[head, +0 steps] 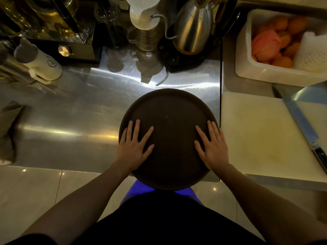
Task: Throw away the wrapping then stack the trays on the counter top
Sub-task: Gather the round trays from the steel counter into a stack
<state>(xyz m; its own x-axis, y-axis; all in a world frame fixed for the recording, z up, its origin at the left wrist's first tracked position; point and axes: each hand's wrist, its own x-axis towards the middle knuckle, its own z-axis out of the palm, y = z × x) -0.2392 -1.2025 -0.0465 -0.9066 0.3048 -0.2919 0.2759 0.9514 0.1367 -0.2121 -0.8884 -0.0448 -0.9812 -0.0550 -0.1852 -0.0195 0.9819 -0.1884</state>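
Observation:
A round dark brown tray (169,112) lies on the steel counter top (74,121), its near edge hanging over the counter's front edge. My left hand (135,147) rests flat on the tray's left side, fingers spread. My right hand (211,146) rests flat on its right side, fingers spread too. Neither hand grips anything. I cannot tell whether more trays lie under this one. No wrapping shows.
A white cutting board (261,135) with a long knife (304,128) lies right of the tray. Behind it stands a white tub of oranges (276,75). A steel kettle (192,25), a white jug (143,13), a white bottle (39,61) and glassware line the back. A grey cloth (8,131) lies far left.

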